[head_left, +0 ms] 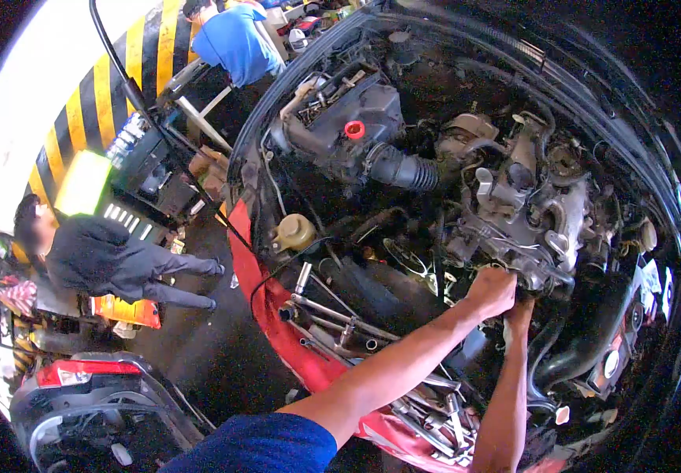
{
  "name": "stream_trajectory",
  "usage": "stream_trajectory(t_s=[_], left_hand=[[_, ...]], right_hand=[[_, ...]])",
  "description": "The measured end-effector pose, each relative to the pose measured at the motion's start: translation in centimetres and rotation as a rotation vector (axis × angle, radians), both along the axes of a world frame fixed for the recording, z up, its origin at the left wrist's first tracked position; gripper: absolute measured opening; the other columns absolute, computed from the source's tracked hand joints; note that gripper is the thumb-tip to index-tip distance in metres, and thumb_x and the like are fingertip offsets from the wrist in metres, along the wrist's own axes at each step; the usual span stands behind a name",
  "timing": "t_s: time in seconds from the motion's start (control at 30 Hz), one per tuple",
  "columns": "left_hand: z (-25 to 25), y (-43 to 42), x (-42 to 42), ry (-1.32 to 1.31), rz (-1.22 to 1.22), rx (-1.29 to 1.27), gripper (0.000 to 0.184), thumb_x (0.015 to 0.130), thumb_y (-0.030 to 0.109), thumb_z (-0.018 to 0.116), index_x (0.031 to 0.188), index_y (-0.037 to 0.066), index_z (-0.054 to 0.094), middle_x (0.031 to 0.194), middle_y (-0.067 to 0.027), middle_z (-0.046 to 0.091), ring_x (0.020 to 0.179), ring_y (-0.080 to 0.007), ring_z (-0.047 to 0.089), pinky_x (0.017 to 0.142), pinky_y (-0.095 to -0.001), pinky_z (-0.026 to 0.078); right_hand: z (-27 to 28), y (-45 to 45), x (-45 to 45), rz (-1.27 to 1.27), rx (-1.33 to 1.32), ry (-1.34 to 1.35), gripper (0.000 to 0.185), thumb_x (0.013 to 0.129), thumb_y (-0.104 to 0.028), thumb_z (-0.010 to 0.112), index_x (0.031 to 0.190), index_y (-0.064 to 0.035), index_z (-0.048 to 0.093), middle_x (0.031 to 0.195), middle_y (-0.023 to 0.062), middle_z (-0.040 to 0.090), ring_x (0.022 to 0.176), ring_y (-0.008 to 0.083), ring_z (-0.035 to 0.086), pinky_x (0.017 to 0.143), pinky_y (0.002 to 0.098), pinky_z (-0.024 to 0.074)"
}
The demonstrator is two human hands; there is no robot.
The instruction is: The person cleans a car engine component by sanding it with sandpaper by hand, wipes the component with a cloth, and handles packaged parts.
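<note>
My left hand (494,292) reaches across from the lower left and is closed at the front edge of the engine (514,189). What its curled fingers grip, if anything, is hidden. Right beside it, my right hand (519,311) comes up from below and goes in under the engine's metal edge. Its fingers are out of sight among the parts. A dark hose (593,347) curves past on the right of my right hand.
Ratchets and sockets (451,418) lie along the red front panel (257,284). A ribbed intake hose (403,167), a red cap (354,130) and a reservoir (294,232) sit further off. Two people (111,256) (238,43) are at the left, near another vehicle (104,410).
</note>
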State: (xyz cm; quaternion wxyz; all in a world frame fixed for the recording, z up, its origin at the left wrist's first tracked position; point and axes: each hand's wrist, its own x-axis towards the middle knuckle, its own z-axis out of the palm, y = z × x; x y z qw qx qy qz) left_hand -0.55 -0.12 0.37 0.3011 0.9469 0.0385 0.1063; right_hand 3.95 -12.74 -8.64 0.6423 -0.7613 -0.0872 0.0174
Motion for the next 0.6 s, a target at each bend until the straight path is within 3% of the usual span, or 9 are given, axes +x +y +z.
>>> stream_trajectory(t_s=[0.07, 0.17, 0.27, 0.3, 0.4, 0.43, 0.53, 0.6], left_hand=[[0.4, 0.2, 0.1, 0.090, 0.004, 0.001, 0.015, 0.069, 0.016, 0.059, 0.066, 0.001, 0.059, 0.065, -0.0182, 0.062, 0.062, -0.0339, 0.063, 0.060, -0.0463, 0.051], [0.3, 0.3, 0.4, 0.060, -0.020, -0.010, 0.016, 0.069, 0.016, 0.058, 0.066, 0.001, 0.060, 0.065, -0.0190, 0.062, 0.063, -0.0342, 0.063, 0.061, -0.0453, 0.052], [0.8, 0.1, 0.1, 0.030, -0.022, 0.002, 0.016, 0.068, 0.017, 0.059, 0.067, 0.001, 0.061, 0.065, -0.0195, 0.062, 0.063, -0.0341, 0.064, 0.062, -0.0450, 0.052], [0.4, 0.1, 0.1, 0.050, -0.015, 0.005, 0.016, 0.069, 0.017, 0.059, 0.068, 0.001, 0.061, 0.064, -0.0194, 0.061, 0.063, -0.0340, 0.064, 0.061, -0.0450, 0.052], [0.2, 0.4, 0.4, 0.114, -0.036, 0.015, 0.017, 0.070, 0.018, 0.058, 0.070, 0.001, 0.060, 0.064, -0.0191, 0.061, 0.062, -0.0339, 0.063, 0.060, -0.0450, 0.051], [0.5, 0.2, 0.2, 0.139, -0.059, 0.016, 0.017, 0.071, 0.018, 0.057, 0.071, 0.001, 0.059, 0.064, -0.0191, 0.061, 0.062, -0.0339, 0.063, 0.060, -0.0450, 0.051], [0.4, 0.1, 0.0, 0.040, -0.049, 0.018, 0.017, 0.070, 0.018, 0.058, 0.071, 0.001, 0.060, 0.064, -0.0193, 0.061, 0.062, -0.0337, 0.063, 0.060, -0.0441, 0.052], [0.5, 0.3, -0.1, 0.049, -0.027, 0.038, 0.016, 0.070, 0.017, 0.058, 0.068, 0.001, 0.060, 0.064, -0.0192, 0.061, 0.062, -0.0336, 0.063, 0.060, -0.0442, 0.052]], right_hand=[[4.4, -0.6, -1.2, 0.056, -0.453, 0.043, 0.025, 0.083, -0.015, 0.057, 0.104, -0.0018, 0.061, 0.101, 0.0106, 0.066, 0.089, 0.0183, 0.061, 0.078, 0.0342, 0.0472], [7.6, 0.1, -2.4, -0.076, -0.593, 0.014, 0.023, 0.081, -0.015, 0.059, 0.098, -0.0014, 0.063, 0.095, 0.0113, 0.068, 0.085, 0.0181, 0.062, 0.075, 0.0347, 0.0472], [-0.2, -0.3, 0.1, -0.020, -0.071, -0.165, 0.017, 0.079, -0.011, 0.057, 0.088, 0.0000, 0.065, 0.085, 0.0123, 0.069, 0.074, 0.0185, 0.063, 0.068, 0.0361, 0.0488], [3.7, -0.3, -1.2, 0.012, -0.366, -0.079, 0.019, 0.079, -0.013, 0.056, 0.090, 0.0001, 0.065, 0.086, 0.0133, 0.069, 0.075, 0.0218, 0.064, 0.069, 0.0371, 0.0492], [8.5, 0.5, -2.8, -0.080, -0.621, 0.075, 0.024, 0.082, -0.016, 0.055, 0.098, -0.0011, 0.064, 0.091, 0.0115, 0.068, 0.083, 0.0224, 0.063, 0.076, 0.0366, 0.0486], [8.2, 0.4, -2.6, -0.067, -0.571, 0.059, 0.026, 0.084, -0.015, 0.054, 0.099, 0.0036, 0.064, 0.091, 0.0157, 0.068, 0.085, 0.0182, 0.061, 0.076, 0.0382, 0.0467], [2.6, 0.1, -0.8, -0.074, -0.026, -0.041, 0.023, 0.082, -0.014, 0.051, 0.092, 0.0014, 0.065, 0.087, 0.0139, 0.069, 0.076, 0.0223, 0.063, 0.074, 0.0393, 0.0494], [2.8, 0.4, -1.2, -0.072, -0.096, -0.026, 0.023, 0.083, -0.015, 0.050, 0.090, 0.0006, 0.066, 0.086, 0.0117, 0.069, 0.074, 0.0226, 0.064, 0.073, 0.0388, 0.0502]])
